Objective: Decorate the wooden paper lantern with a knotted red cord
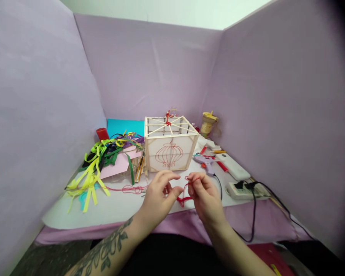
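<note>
Both the left hand (158,195) and the right hand (205,195) pinch a red string (184,191) between narrowed fingertips, just above the table's near edge (115,214). The paper lantern box (169,147) stands just behind; open tabletop lies left.

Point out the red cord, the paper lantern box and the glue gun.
red cord (184,194): head view, on the loop hanging between the two hands.
paper lantern box (169,154): head view, on the front panel with the red lantern drawing.
glue gun (204,160): head view, on its body.
</note>
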Motion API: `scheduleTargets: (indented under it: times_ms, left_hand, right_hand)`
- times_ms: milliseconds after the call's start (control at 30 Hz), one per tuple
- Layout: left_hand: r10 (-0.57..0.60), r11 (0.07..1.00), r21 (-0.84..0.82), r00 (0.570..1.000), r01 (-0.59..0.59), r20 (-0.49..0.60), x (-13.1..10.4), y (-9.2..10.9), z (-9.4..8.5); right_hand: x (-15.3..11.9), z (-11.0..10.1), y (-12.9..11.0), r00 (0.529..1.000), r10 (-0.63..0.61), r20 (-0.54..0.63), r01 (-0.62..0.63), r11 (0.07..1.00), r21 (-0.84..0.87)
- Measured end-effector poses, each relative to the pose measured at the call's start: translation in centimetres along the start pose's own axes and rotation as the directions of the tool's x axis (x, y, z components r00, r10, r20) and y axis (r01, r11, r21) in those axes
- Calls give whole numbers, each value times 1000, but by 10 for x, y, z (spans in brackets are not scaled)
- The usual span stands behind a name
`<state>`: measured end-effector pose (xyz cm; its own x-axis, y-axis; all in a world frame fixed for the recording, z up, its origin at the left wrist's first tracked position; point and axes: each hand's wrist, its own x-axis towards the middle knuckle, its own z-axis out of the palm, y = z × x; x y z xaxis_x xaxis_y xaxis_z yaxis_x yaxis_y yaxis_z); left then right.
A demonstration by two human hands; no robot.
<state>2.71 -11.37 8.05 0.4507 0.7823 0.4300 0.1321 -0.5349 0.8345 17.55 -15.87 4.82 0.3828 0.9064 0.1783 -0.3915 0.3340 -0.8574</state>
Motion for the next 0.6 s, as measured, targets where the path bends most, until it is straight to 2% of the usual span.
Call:
scheduleTargets:
  times_ms: [100,167,200,267,333,367,400,467,500,533,567,600]
  left_hand:
    - [-64,998,6,996,64,59,-2,-3,1]
    - [-145,989,-9,976,148,164,-1,-7,9]
    - [-183,980,-28,954,195,239,1,-9,14]
    - [-241,954,-61,876,292,418,6,-11,21]
    - [-263,941,-34,791,336,552,15,-12,18]
    - [-267,949,14,780,315,567,21,-11,13]
    - [-259,962,76,800,261,542,26,-11,5]
    - [-186,971,211,899,108,396,36,-11,-17]
    - [-145,964,261,924,52,354,40,-13,-28]
    - [-112,953,302,938,8,328,42,-15,-39]
    - [-74,942,334,948,-36,310,43,-19,-49]
    - [-29,926,365,948,-95,317,43,-25,-57]
  right_hand:
    - [-4,-6,14,998,-61,-8,60,989,-137]
    - [-4,-5,13,999,-30,28,32,994,-100]
    - [-1,-4,9,999,-2,50,5,998,-55]
    - [8,-3,-7,996,28,82,-32,998,47]
    - [22,-8,-30,999,-24,45,18,992,123]
    - [31,-13,-43,996,-86,-11,86,986,141]
    - [40,-21,-55,983,-159,-90,171,974,146]
    - [55,-39,-74,928,-295,-228,325,940,105]
    - [61,-49,-81,896,-352,-271,379,924,54]
    - [66,-59,-85,871,-398,-288,410,912,-20]
    - [69,-67,-88,874,-413,-255,393,911,-128]
    - [71,-73,-91,906,-383,-178,329,905,-270]
